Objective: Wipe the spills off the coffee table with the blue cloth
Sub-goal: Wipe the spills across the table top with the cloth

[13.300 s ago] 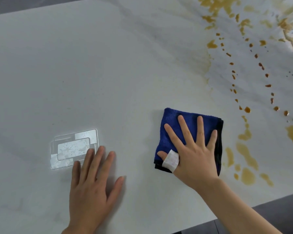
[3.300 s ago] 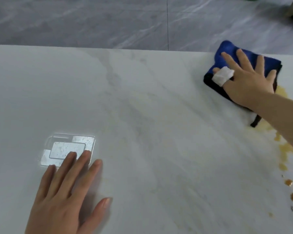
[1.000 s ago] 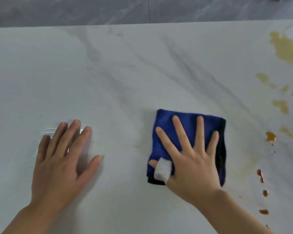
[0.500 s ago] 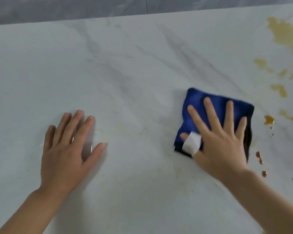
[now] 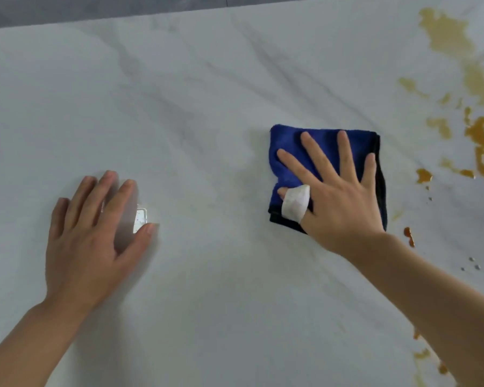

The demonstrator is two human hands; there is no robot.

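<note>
Coffee table, white marble: left and centre look wiped, faint smears only; amber spills remain far right and near right. Blue cloth, folded, centre-right under right hand, fingers spread flat. Left hand flat, grasping nothing

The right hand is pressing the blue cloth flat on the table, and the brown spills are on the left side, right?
Not quite. The head view shows the brown spills on the right side. The right hand does press the blue cloth flat on the table.

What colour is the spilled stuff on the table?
Amber-brown spill puddles and drops on the white marble table, clearest in the head view.
</note>
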